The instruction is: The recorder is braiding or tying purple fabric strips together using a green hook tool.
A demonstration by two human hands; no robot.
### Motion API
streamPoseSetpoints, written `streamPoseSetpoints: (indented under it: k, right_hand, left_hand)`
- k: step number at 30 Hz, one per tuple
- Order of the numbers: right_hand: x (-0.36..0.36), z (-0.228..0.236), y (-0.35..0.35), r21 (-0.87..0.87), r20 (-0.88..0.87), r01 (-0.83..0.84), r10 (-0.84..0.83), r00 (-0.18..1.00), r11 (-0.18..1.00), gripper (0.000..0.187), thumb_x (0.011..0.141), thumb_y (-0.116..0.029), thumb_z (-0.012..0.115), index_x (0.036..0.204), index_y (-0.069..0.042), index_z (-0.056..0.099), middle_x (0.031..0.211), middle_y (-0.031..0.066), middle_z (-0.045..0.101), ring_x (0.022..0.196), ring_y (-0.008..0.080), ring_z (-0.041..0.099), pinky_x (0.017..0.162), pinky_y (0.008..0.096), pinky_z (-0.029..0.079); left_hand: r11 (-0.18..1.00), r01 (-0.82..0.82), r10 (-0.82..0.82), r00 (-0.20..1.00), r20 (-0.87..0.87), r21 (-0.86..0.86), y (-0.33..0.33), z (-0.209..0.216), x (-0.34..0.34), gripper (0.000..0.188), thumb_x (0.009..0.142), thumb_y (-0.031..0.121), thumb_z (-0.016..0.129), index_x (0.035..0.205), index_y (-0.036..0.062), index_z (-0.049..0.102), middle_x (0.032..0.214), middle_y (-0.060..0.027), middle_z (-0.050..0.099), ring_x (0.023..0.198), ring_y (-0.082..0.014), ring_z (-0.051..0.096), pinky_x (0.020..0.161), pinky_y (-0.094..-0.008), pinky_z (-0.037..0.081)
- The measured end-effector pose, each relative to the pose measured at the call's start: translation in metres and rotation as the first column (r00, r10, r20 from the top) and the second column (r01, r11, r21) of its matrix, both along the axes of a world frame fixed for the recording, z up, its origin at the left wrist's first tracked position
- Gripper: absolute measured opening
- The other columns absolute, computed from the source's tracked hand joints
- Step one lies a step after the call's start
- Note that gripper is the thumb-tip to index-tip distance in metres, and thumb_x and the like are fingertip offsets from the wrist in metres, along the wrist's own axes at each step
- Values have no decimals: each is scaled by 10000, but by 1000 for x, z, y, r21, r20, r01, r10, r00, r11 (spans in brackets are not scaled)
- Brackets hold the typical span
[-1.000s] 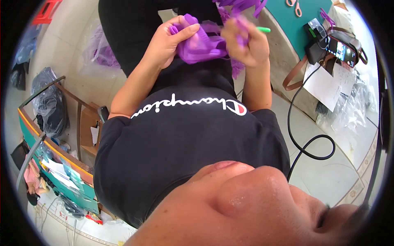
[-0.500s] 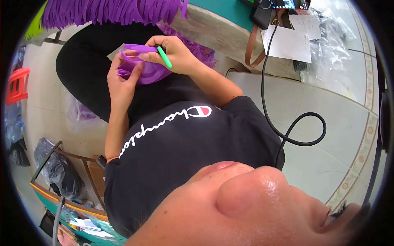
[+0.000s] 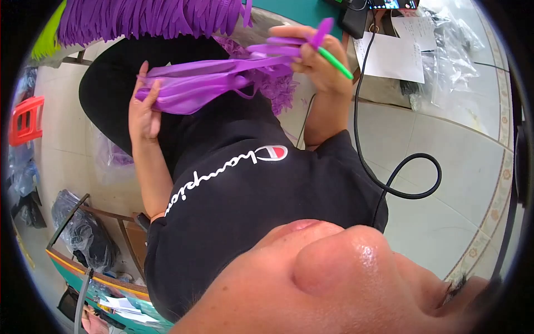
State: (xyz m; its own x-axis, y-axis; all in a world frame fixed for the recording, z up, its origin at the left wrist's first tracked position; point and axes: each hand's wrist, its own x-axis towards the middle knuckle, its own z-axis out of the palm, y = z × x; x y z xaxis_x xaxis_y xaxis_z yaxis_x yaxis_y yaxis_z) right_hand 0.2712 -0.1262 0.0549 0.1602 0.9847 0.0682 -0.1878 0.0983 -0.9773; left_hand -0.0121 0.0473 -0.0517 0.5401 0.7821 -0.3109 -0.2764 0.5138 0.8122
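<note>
A bundle of smooth, thin purple soft-plastic pieces (image 3: 194,89) stretches across my lap. My left hand (image 3: 146,111) pinches its left end between thumb and fingers. At its other end the bundle splits into narrow strips and loops. Farther right, my raised right hand (image 3: 328,69) is closed around a slim bright green stick-like tool (image 3: 336,63), whose working end I cannot make out. Narrow purple pieces (image 3: 278,49) stick out from the same hand, blurred by motion; whether they join the bundle is unclear.
Purple fringed pieces (image 3: 150,19) hang along the table edge at upper left, beside lime-green ones (image 3: 45,42). Frilly purple pieces (image 3: 278,92) lie beyond my lap. A black cable (image 3: 357,111) loops down at right, near white papers (image 3: 392,58). A red stool (image 3: 26,119) stands far left.
My hands have moved apart: the right one up and right with the green tool, the left slightly left. The purple bundle, bunched between them before, is now drawn out lengthwise.
</note>
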Motion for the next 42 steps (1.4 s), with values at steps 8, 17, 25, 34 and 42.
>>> streamPoseSetpoints:
  k: [8, 17, 25, 34, 42]
  right_hand:
    - [30, 28, -36, 112, 254, 261, -282, 925, 959, 782, 772, -434, 735, 1245, 124, 460, 918, 78, 610, 648, 43, 467, 547, 166, 402]
    - [-46, -14, 36, 130, -45, 333, -329, 943, 934, 492, 892, -453, 577, 995, 27, 593, 688, 21, 523, 576, 78, 430, 500, 220, 344]
    - [-99, -49, 62, -30, -517, -298, 240, 821, 954, 451, 965, -467, 402, 791, -65, 509, 589, -50, 271, 518, 73, 237, 460, 233, 188]
    - [-95, -53, 59, -27, -598, -411, 315, 737, 911, 440, 970, -466, 384, 761, -90, 475, 587, -58, 272, 512, 67, 234, 450, 228, 194]
    - [-96, -51, 58, -39, -607, -441, 329, 723, 897, 443, 971, -467, 377, 759, -89, 470, 590, -61, 272, 510, 63, 235, 440, 222, 191]
  left_hand:
    - [986, -134, 147, 979, 142, -99, 40, 3, -46, 566, 913, 179, 588, 1406, 66, 335, 1248, -123, 539, 1161, -215, 508, 1043, -393, 363]
    - [995, 63, -47, 978, 203, -71, -25, 42, 10, 625, 829, 65, 680, 1378, 38, 384, 1255, -102, 526, 1129, -183, 532, 976, -330, 432]
    - [1000, 13, -9, 981, 195, -23, -46, 49, 18, 644, 809, 6, 693, 1375, 23, 386, 1081, -74, 626, 992, -144, 599, 876, -290, 490]
    - [997, -14, 2, 988, 157, 73, -44, 54, 16, 695, 782, 4, 722, 1384, 26, 375, 1084, -70, 628, 978, -129, 597, 868, -272, 478]
    - [997, -18, 5, 986, 165, 74, -43, 54, 14, 684, 785, -2, 717, 1381, 30, 383, 1070, -71, 638, 966, -130, 606, 861, -267, 478]
